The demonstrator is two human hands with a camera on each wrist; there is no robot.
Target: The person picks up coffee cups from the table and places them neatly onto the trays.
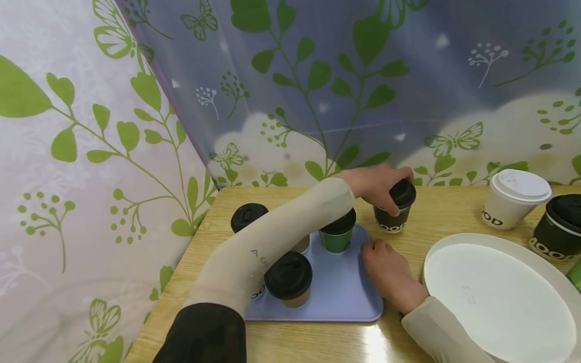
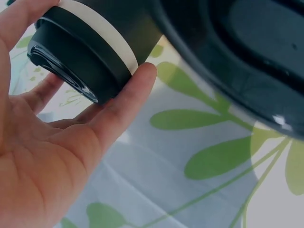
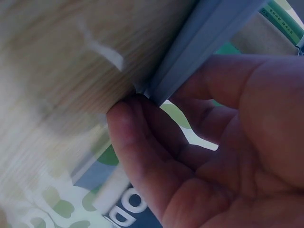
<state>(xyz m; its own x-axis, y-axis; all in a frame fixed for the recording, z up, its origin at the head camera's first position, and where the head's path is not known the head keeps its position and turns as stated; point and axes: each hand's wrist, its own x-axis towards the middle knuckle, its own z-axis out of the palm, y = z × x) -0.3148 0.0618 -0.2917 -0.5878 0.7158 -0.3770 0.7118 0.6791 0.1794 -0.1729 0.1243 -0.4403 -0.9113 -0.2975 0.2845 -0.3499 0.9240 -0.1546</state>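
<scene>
My left hand [image 1: 379, 186] reaches across and grips a black paper cup [image 1: 393, 219] by its black lid, thumb on the near side. In the left wrist view its fingers [image 2: 135, 90] curl round the lid and the cup's white band. The cup is upright, just past the right edge of a lilac tray [image 1: 336, 302]. My right hand [image 1: 390, 272] pinches that tray's right rim, seen close in the right wrist view. On the tray stand a green cup [image 1: 337, 239], a brown cup [image 1: 295, 297] and others partly hidden by my left sleeve.
Right of the tray lies a large white round tray [image 1: 499, 292]. Behind it stand a white lidded cup [image 1: 513, 199] and a black lidded cup [image 1: 558, 229]; something green [image 1: 576, 275] shows at the frame edge. A patterned curtain [image 1: 317, 101] hangs along the back of the wooden table.
</scene>
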